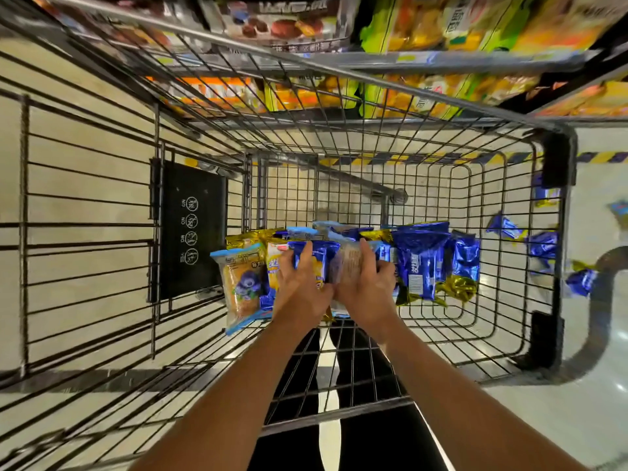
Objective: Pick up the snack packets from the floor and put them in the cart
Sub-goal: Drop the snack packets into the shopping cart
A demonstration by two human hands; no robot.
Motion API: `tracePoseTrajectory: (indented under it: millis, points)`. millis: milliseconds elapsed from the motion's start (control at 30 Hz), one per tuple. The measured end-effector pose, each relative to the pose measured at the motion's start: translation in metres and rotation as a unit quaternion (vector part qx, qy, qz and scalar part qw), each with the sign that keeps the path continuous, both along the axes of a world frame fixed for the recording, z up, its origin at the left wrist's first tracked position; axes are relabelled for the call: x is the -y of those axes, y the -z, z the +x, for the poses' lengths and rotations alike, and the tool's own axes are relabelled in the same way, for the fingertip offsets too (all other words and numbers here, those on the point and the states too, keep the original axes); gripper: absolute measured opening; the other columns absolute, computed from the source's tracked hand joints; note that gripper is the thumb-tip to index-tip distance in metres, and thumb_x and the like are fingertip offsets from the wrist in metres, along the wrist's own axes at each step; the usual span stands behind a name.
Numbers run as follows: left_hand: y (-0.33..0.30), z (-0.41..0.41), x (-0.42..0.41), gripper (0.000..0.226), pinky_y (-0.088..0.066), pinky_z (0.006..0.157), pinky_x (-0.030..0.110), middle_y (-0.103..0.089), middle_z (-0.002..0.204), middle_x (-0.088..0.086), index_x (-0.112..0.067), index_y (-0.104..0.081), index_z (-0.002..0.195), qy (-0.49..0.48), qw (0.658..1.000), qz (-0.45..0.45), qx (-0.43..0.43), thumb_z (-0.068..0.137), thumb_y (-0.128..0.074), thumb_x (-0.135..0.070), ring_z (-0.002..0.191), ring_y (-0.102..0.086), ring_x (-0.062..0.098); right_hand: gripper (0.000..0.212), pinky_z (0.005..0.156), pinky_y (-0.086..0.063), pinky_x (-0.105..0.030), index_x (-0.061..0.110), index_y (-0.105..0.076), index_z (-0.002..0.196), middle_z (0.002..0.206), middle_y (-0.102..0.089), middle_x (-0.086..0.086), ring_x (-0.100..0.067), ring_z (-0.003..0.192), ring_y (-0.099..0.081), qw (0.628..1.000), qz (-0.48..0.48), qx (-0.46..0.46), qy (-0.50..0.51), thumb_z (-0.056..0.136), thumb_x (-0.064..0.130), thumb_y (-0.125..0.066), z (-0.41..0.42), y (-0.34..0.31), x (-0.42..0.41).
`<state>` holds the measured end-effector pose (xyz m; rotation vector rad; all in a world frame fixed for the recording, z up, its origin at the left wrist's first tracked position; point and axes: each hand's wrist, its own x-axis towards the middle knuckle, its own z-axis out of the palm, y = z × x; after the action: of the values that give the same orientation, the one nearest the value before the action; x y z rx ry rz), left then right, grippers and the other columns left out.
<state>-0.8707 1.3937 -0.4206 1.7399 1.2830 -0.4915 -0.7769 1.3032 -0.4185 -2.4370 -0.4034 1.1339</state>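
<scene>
- Looking down through the head camera, one sees the cart (424, 338), a deep basket of thin dark metal wire in a square grid, with a thicker round tube as rim.
- Both bare forearms reach over the near rim into the basket.
- The left hand (300, 290) has its fingers closed around a glossy blue and yellow packet (314, 258), with the thumb on top of it.
- The right hand (368, 290) touches the left one; its fingers are curled around a pale, half transparent packet (348, 263).
- The snack packets (423, 263) lie in a crowded row on the wire bottom, shiny blue foil with crinkled gold ends, pillow shaped.
- At the left end of the row lies a clear packet with a blueberry picture (243, 283), and a golden cake shows through it.
- A flat black plastic flap (190, 232) with small round white signs hangs on the left wall of the cart.
- More blue foil packets (543, 248) lie on the smooth, shining pale floor (594, 419) outside the right wall, seen partly through the wires.
- A yellow and black striped tape (598, 157) runs on the floor beyond the cart.
- Store shelves (441, 28) with orange, yellow and green bags fill the top, blurred.
- The wires cross in front of the shelves.
</scene>
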Motion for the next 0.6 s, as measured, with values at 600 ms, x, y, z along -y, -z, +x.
tracePoseTrajectory:
  millis: [600]
  points:
    - [-0.078, -0.01, -0.048, 0.077, -0.029, 0.117, 0.033, -0.017, 0.155, -0.001, -0.021, -0.032, 0.152, -0.059, 0.992, 0.082, 0.073, 0.086, -0.072, -0.023, 0.141, -0.029, 0.025, 0.084, 0.093, -0.037, -0.03, 0.019, -0.022, 0.153, 0.134, -0.031, -0.014, -0.029, 0.118, -0.04, 0.995, 0.073, 0.068, 0.027, 0.085, 0.018, -0.07, 0.037, -0.076, -0.006]
